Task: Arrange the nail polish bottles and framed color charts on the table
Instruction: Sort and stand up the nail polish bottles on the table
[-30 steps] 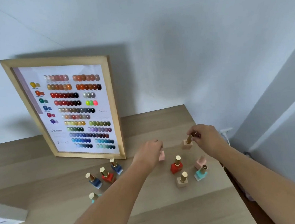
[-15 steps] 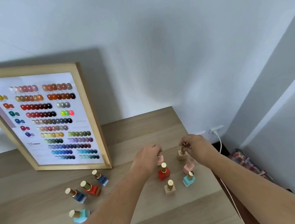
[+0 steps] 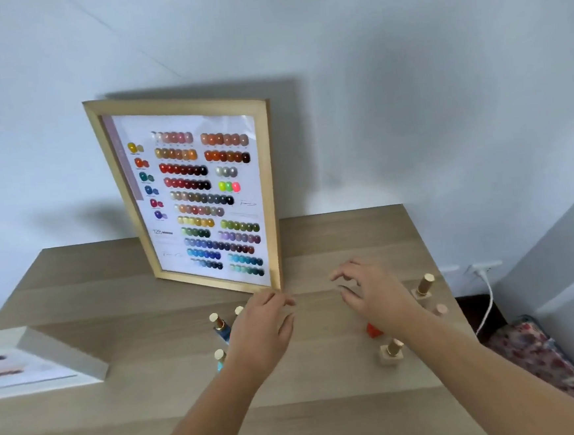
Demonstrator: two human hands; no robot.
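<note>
Currently, left hand (image 3: pixel 263 329): empty, fingers loosely bent. The fingertips are just short of the lower right corner of the wooden-framed chart (image 3: pixel 205 196); I cannot tell whether they touch it.
Right hand (image 3: pixel 376 294): also empty, fingers spread and relaxed. It hovers over the bare table (image 3: pixel 329 420) at 3 o'clock of the left hand.
Wooden-framed chart: upright, leaning back on the wall at the table's 12 o'clock. Its bottom edge runs aslant to the table's back edge.
White-framed chart (image 3: pixel 39 362): lying flat at the table's 9 o'clock edge, well apart from both hands.
Left bottles: the blue bottle (image 3: pixel 220 327) and teal bottle (image 3: pixel 219 358) stand at 8 o'clock of the left hand, partly hidden by the wrist.
Right bottles: the tall beige bottle (image 3: pixel 424 287) is at 3 o'clock of the right hand. The red bottle (image 3: pixel 373 330) and short beige bottle (image 3: pixel 391 355) are at 5 o'clock, close under the forearm.
Step in hand: probably taking hold of the leaning chart to square it up.
Doing it well: take both side rails low down, one hand on each. Keep the bottom edge on the wood and slide it rather than lift it, so it cannot tip forward.
Watch: the forearms pass right over capped bottles that look easy to topple, so raise the elbows and move slowly.
</note>
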